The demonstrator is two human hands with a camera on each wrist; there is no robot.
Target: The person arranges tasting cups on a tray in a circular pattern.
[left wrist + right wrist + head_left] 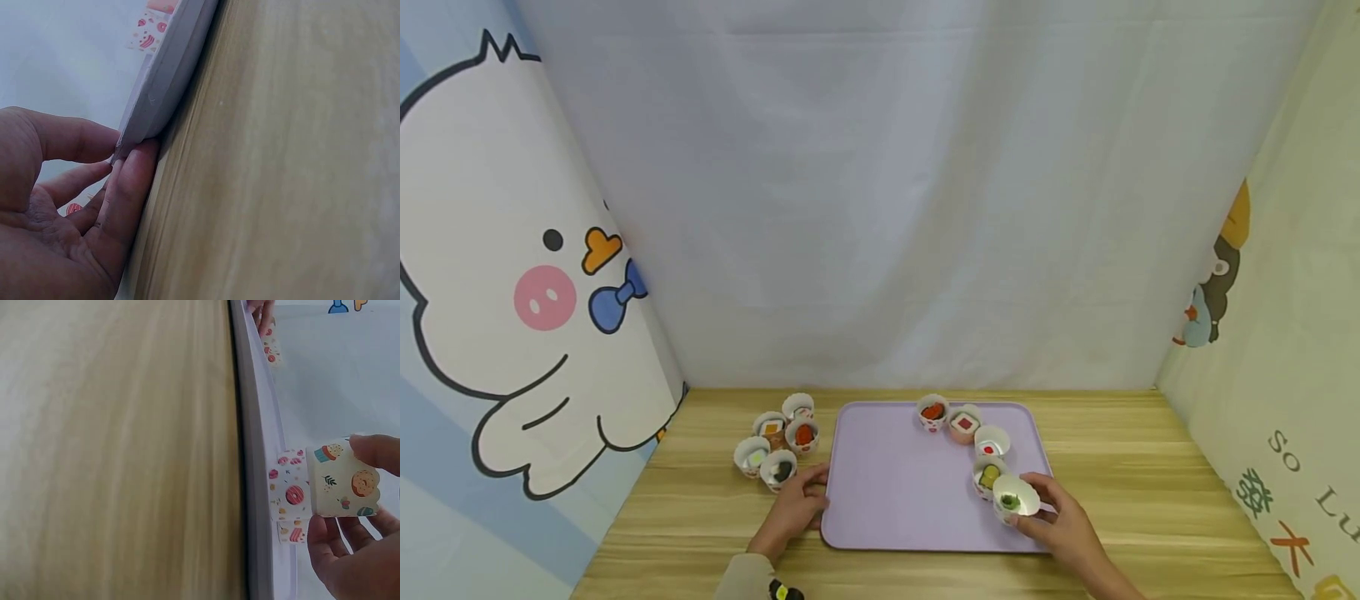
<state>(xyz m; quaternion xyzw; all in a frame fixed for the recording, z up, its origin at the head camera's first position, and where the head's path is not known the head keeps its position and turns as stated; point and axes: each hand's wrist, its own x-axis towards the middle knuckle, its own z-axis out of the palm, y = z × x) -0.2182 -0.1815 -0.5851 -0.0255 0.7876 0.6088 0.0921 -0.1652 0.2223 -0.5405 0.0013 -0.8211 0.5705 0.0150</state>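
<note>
A lilac tray (895, 479) lies on the wooden table. In the head view my left hand (793, 510) is at the tray's left edge. The left wrist view shows its thumb and fingers pinching the tray rim (147, 94). Near the tray's front right corner, my right hand (1066, 523) grips a white paper baking cup (1017, 498) with something green inside. Cupcake and donut prints cover this cup's side in the right wrist view. Right behind it on the tray stands a paper cup with yellow-green slices (988, 477).
Further back on the tray stand paper cups with a small red piece (992, 443), a white-and-red square (964, 423) and something red-orange (932, 412). Several more filled cups (778, 468) cluster on the table left of the tray. A white curtain (917, 208) hangs behind.
</note>
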